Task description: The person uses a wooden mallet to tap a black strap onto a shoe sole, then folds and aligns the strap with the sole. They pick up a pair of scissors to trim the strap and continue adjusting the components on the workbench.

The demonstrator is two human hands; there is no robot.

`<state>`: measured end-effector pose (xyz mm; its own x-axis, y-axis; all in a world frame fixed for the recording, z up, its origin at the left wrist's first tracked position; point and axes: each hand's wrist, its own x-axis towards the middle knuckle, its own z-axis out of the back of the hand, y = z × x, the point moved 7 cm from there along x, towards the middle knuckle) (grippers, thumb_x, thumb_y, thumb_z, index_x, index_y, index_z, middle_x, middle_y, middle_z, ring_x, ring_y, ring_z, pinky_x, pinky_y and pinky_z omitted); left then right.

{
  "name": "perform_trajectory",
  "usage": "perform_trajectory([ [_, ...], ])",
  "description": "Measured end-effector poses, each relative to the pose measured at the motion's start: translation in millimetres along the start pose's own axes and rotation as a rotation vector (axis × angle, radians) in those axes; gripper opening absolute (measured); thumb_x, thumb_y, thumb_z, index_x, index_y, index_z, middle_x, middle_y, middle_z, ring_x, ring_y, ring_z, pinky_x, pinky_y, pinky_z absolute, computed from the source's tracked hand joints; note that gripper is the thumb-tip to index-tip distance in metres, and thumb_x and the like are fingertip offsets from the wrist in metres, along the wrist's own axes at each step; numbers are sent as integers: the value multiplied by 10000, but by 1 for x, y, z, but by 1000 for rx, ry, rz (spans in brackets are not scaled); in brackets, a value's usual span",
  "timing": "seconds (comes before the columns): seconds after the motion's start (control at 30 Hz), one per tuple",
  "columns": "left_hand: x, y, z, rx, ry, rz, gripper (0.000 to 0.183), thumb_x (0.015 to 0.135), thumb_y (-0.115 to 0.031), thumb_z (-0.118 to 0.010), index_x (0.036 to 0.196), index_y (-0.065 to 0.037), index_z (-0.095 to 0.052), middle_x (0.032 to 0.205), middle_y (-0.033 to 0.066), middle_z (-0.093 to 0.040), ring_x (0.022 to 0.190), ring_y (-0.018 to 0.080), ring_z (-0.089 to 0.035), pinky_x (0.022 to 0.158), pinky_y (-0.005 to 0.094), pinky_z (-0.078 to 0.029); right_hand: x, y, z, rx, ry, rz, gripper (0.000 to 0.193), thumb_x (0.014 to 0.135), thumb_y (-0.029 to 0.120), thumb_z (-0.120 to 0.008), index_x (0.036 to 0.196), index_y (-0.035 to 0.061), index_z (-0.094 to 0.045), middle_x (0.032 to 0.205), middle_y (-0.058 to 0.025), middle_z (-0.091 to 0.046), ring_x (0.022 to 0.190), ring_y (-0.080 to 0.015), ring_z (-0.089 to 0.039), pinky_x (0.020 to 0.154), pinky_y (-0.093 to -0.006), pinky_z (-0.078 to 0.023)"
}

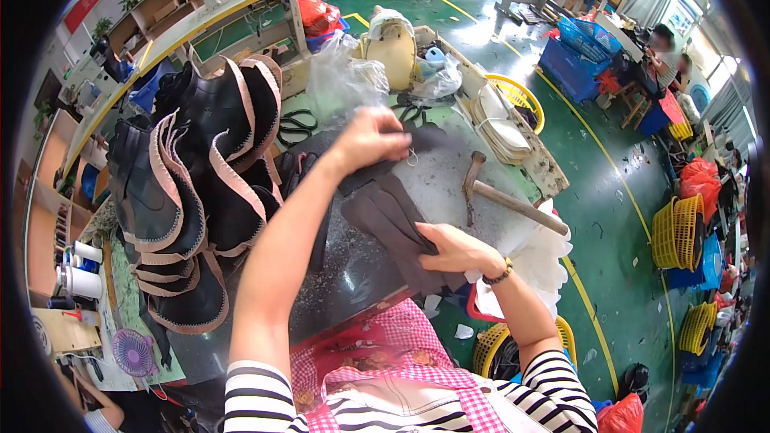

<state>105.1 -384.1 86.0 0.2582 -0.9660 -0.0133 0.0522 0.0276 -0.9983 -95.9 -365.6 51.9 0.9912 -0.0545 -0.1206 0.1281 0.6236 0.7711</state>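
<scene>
In front of me lie dark grey, flat material pieces (pixel 383 212), partly overlapping, on a dark work slab (pixel 353 293). My right hand (pixel 461 252) grips their near right edge, thumb on top. Beyond it, my left hand (pixel 373 142) has its fingers curled on a darker piece (pixel 429 140), which is smeared by motion. A small white loop (pixel 412 158) shows beneath those fingers. To the right of the pieces rests a hammer (pixel 513 202) with a wooden handle. Black shoe uppers (pixel 152 184) with pink stitched edges are piled to the left of my left forearm.
Black-handled scissors (pixel 297 127) lie behind the uppers, near a clear plastic bag (pixel 345 76). A stack of whitish flat pieces (pixel 499 124) sits by the table's right rim. A yellow basket (pixel 489 345) stands low beside me. A purple fan (pixel 134 351) is at the lower left.
</scene>
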Motion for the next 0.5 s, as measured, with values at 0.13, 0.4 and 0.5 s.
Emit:
perform_trajectory([
  [0.13,-9,-82,33,274,-158,-225,109,821,-41,-742,910,-11,-687,846,25,-694,757,68,-642,712,237,-522,19,3,12,-69,-189,126,482,794,210,-703,1193,-25,-570,911,-235,-644,813,-360,-641,727,-403,-516],
  [0.4,0,-116,19,383,-196,-292,232,887,-9,-629,1114,-9,-674,891,7,-666,768,70,-616,712,250,-514,88,-66,102,-178,-707,-92,224,831,206,-702,985,44,-710,974,-184,-665,954,-338,-652,838,-428,-523],
  [0.5,33,-30,16,323,-26,-54,319,888,8,-646,1207,29,-639,957,8,-664,828,63,-601,735,249,-508,119,-75,91,-309,-648,-222,209,818,216,-718,947,51,-713,967,-195,-653,991,-347,-644,850,-432,-519],
])
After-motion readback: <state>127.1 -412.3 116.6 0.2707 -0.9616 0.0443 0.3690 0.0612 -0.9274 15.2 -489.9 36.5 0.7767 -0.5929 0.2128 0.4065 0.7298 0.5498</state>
